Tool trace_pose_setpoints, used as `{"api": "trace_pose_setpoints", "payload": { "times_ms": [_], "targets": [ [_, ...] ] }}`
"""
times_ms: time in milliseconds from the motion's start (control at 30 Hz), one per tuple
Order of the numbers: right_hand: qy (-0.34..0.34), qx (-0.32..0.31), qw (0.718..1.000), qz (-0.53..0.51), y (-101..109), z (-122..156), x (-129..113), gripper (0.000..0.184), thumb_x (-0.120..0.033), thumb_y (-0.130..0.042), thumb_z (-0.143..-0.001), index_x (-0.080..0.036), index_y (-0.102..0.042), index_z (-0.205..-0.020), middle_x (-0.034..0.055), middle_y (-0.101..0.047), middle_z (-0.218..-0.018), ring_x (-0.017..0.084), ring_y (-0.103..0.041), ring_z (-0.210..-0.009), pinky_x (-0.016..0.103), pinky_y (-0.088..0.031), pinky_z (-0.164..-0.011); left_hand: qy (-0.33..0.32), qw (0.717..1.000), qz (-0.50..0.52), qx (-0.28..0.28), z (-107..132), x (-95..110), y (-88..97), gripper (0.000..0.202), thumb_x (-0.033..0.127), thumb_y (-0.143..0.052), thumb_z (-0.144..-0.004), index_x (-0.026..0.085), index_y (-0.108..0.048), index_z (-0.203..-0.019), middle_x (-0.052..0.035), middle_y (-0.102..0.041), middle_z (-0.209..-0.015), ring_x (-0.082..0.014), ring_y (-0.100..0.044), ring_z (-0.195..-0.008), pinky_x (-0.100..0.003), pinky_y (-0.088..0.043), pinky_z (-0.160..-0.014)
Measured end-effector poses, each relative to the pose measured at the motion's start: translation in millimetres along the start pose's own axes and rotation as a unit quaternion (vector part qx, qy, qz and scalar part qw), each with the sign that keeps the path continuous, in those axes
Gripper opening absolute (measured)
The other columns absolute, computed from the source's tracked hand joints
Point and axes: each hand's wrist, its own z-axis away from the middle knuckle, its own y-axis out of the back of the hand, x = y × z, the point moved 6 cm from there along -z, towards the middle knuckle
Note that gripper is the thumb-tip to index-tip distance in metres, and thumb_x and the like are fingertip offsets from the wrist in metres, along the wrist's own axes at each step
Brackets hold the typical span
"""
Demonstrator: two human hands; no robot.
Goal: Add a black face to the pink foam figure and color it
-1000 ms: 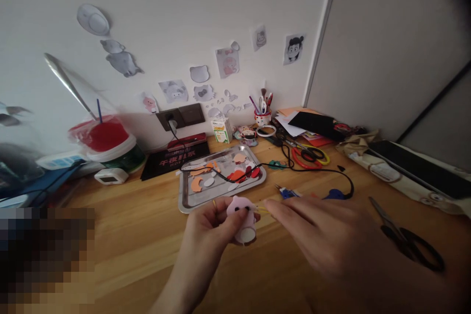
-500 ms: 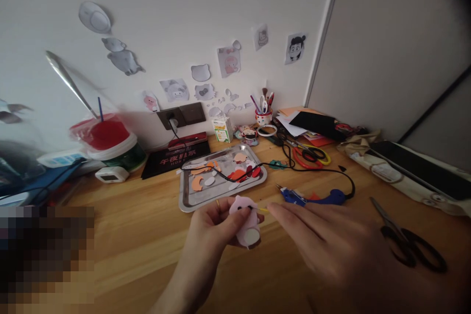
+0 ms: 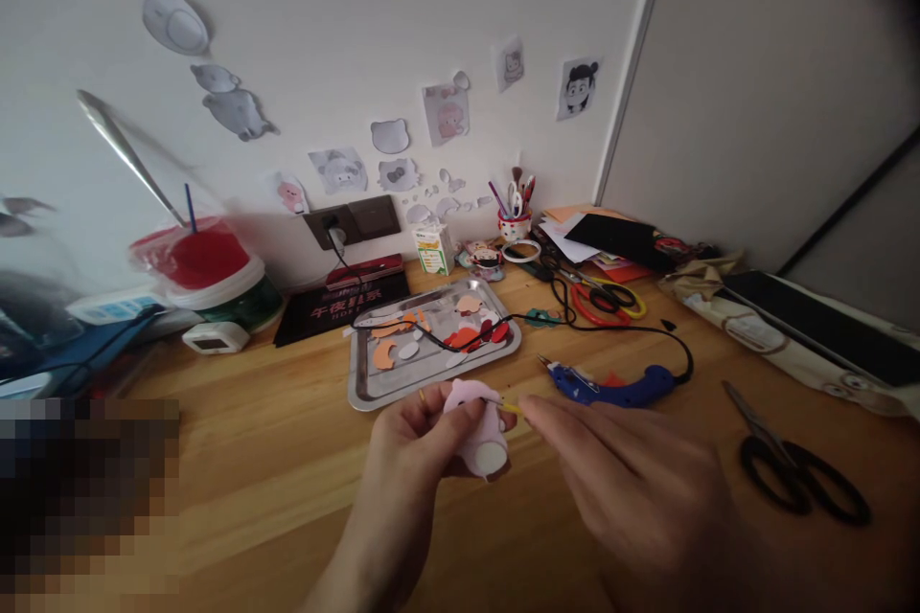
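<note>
L hand (image 3: 411, 448) is pinching a pink figure (image 3: 492, 425), approx. upright, nearer than the tray (image 3: 394, 387), while R hand (image 3: 624, 471), at right, is pinching a yellow tool (image 3: 513, 409) pointing left toward it

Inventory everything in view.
figure: 1, pink, left hand
thin tool: 1, yellow, right hand
tray: 1, silver, centre
cutouts: several, mixed, in tray
corded tool: 1, blue, right of tray
near scissors: 1, black-handled, right
rear scissors: unclear, mixed, back right
cup: 1, red-white, by wall
box: 1, white, behind tray
tub: 1, green, left
paper drawings: many, mostly grey, wall
table: 1, brown, below
left hand: 1, bare, centre
right hand: 1, bare, right
</note>
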Motion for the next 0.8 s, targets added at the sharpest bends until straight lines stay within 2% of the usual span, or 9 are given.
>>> {"api": "trace_pose_setpoints", "payload": {
  "times_ms": [167, 300, 533, 600, 700, 733, 800],
  "targets": [
    [-0.043, 0.036, 0.998, -0.025, 2.6, -1.4, 3.5, 0.028, -0.002, -0.050, -0.081, -0.010, -0.055, -0.107, 0.0050, -0.071, -0.083, 0.014, -0.065, -0.067, 0.026, -0.050, -0.061, 0.004, 1.000, 0.007, -0.012, 0.5, -2.0, -2.0, 0.012, 0.028, -0.064, -0.077, 0.017, -0.069, -0.075, -0.0020, -0.070, -0.068, -0.0060, -0.057, -0.053, -0.012, -0.043, -0.049],
    [-0.062, 0.015, 0.997, -0.033, 2.8, -0.6, 9.7, 0.028, -0.005, -0.051, -0.082, -0.012, -0.055, -0.108, 0.0032, -0.071, -0.083, 0.012, -0.064, -0.066, 0.023, -0.048, -0.056, 0.007, 1.000, 0.006, -0.005, -0.3, -3.8, -0.3, 0.014, 0.029, -0.064, -0.077, 0.017, -0.070, -0.076, -0.0012, -0.069, -0.068, -0.0061, -0.057, -0.053, -0.012, -0.044, -0.049],
    [-0.063, -0.003, 0.997, -0.047, 0.8, 1.2, 14.4, 0.026, -0.005, -0.049, -0.083, -0.013, -0.055, -0.107, 0.0029, -0.070, -0.086, 0.011, -0.065, -0.071, 0.022, -0.047, -0.058, -0.012, 0.999, -0.039, -0.010, 0.2, 0.8, -1.2, 0.014, 0.030, -0.062, -0.080, 0.018, -0.069, -0.079, -0.0003, -0.068, -0.074, -0.0078, -0.058, -0.062, -0.011, -0.046, -0.050],
    [-0.077, -0.012, 0.995, -0.066, -1.2, -0.6, 16.1, 0.023, -0.006, -0.048, -0.084, -0.015, -0.056, -0.104, 0.0025, -0.070, -0.086, 0.011, -0.065, -0.069, 0.022, -0.047, -0.057, -0.018, 0.999, -0.034, -0.009, 0.5, 2.7, -2.3, 0.014, 0.030, -0.062, -0.079, 0.020, -0.067, -0.088, 0.0000, -0.068, -0.076, -0.0091, -0.060, -0.063, -0.013, -0.048, -0.048],
    [-0.093, -0.011, 0.991, -0.096, -1.9, -3.9, 17.8, 0.019, -0.009, -0.046, -0.086, -0.015, -0.056, -0.101, 0.0011, -0.070, -0.081, 0.010, -0.065, -0.064, 0.021, -0.047, -0.055, -0.021, 1.000, -0.022, -0.001, 0.8, 4.7, -1.7, 0.035, 0.029, -0.065, -0.077, 0.025, -0.058, -0.110, 0.0011, -0.067, -0.075, -0.0111, -0.062, -0.058, -0.016, -0.049, -0.045],
    [-0.097, -0.008, 0.990, -0.105, -1.7, -4.7, 18.1, 0.018, -0.010, -0.046, -0.086, -0.016, -0.056, -0.101, 0.0007, -0.070, -0.079, 0.010, -0.065, -0.063, 0.021, -0.047, -0.055, -0.024, 0.999, -0.022, -0.002, 0.9, 5.4, -1.6, 0.036, 0.029, -0.065, -0.076, 0.025, -0.057, -0.111, 0.0013, -0.067, -0.073, -0.0111, -0.062, -0.056, -0.017, -0.049, -0.044],
    [-0.099, -0.004, 0.988, -0.118, -1.4, -5.2, 18.2, 0.018, -0.011, -0.046, -0.087, -0.016, -0.056, -0.101, 0.0001, -0.070, -0.079, 0.010, -0.065, -0.062, 0.021, -0.048, -0.055, -0.034, 0.999, -0.029, -0.012, 1.2, 7.0, -2.1, 0.025, 0.029, -0.065, -0.076, 0.022, -0.064, -0.100, 0.0011, -0.067, -0.070, -0.0093, -0.060, -0.053, -0.015, -0.049, -0.045]
  ]
}}
